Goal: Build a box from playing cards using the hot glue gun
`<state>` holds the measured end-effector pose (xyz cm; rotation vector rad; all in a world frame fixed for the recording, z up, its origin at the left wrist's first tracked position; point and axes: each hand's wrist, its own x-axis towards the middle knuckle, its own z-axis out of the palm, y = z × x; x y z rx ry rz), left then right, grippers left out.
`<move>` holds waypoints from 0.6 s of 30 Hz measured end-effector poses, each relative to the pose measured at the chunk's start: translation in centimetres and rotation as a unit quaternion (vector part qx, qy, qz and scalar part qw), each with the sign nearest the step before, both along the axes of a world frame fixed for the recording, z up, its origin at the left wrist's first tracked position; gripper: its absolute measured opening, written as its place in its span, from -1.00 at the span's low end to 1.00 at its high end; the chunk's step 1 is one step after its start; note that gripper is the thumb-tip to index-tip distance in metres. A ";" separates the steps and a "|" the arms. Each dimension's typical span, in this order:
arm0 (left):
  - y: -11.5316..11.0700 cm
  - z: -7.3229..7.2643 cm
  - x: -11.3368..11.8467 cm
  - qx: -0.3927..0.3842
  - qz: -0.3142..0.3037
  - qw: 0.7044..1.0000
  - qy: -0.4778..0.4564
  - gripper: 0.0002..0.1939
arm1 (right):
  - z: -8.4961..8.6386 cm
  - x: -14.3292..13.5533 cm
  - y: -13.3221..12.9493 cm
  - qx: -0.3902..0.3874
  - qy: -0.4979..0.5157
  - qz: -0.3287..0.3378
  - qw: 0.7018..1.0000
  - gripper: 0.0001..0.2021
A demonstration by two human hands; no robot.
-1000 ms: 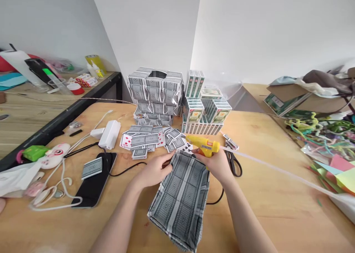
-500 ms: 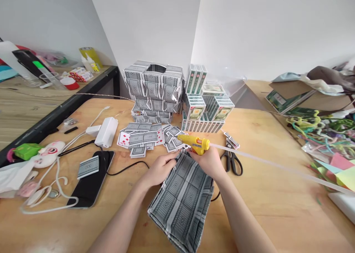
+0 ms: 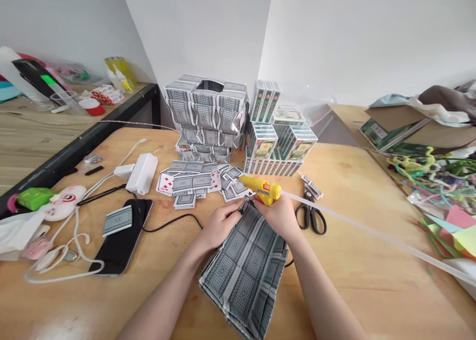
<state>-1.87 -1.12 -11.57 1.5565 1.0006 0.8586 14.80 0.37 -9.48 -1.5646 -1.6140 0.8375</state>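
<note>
In the head view, the left hand (image 3: 222,224) pinches the far edge of the box (image 3: 241,263), seemingly to steady it between the forearms. The right hand (image 3: 279,215) grasps the smooth plastic glue gun (image 3: 262,187), its nozzle likely aimed to spare the fingers. Stiff patterned cards form the oblong box.

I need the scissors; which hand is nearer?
Right. The right hand, holding the glue gun, is just left of the scissors; the left hand is farther left, on the card box.
</note>
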 end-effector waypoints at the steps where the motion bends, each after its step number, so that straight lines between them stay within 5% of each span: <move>1: 0.0 -0.1 0.1 0.001 0.002 1.000 -0.002 -0.55 | 0.0 0.0 0.0 0.002 0.005 -0.003 1.000 -0.85; 10: 0.1 -0.7 -0.1 -0.001 0.013 1.000 0.028 -0.58 | 2.6 2.2 -2.4 0.045 0.159 -0.048 0.985 -0.74; 14: 0.0 -0.8 0.0 -0.018 0.025 0.998 0.047 -0.56 | 3.6 4.2 -5.2 0.007 0.057 -0.068 0.996 -0.82; 18: -0.1 -0.9 0.0 -0.026 0.034 0.998 0.037 -0.55 | 3.2 4.5 -6.7 0.000 -0.072 -0.002 0.997 -0.84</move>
